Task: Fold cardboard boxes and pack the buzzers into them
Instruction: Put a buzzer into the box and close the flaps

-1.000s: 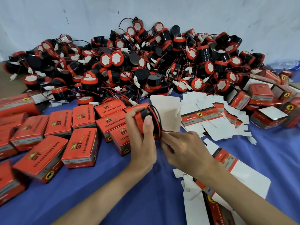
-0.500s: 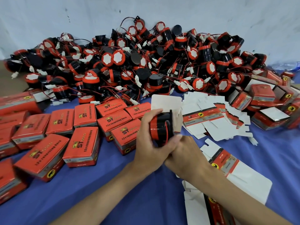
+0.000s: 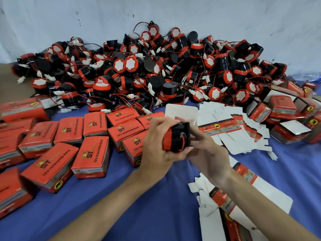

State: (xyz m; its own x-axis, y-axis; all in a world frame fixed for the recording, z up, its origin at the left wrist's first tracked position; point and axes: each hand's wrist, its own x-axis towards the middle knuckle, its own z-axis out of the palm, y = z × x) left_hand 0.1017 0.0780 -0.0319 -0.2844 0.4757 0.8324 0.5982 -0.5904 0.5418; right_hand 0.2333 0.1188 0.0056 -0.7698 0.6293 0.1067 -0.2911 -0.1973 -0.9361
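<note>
My left hand (image 3: 156,152) grips a black and red buzzer (image 3: 176,137) with its red wire wound around the body, held above the blue cloth at mid-table. My right hand (image 3: 208,153) meets it from the right, fingers curled against the buzzer's far side and partly hidden behind it. A white flap of an unfolded box (image 3: 180,112) stands just behind both hands. A big heap of loose buzzers (image 3: 156,72) fills the back of the table. Closed red boxes (image 3: 90,156) lie in rows to the left.
Flat unfolded box blanks (image 3: 231,126) are spread to the right of my hands, and more blanks (image 3: 225,209) lie under my right forearm. Half-folded open boxes (image 3: 291,129) crowd the right edge. The blue cloth (image 3: 139,206) shows in front. A pale wall stands behind.
The buzzer has turned in my left hand from facing up to lying on its side, and my right hand has closed in against it from below right.
</note>
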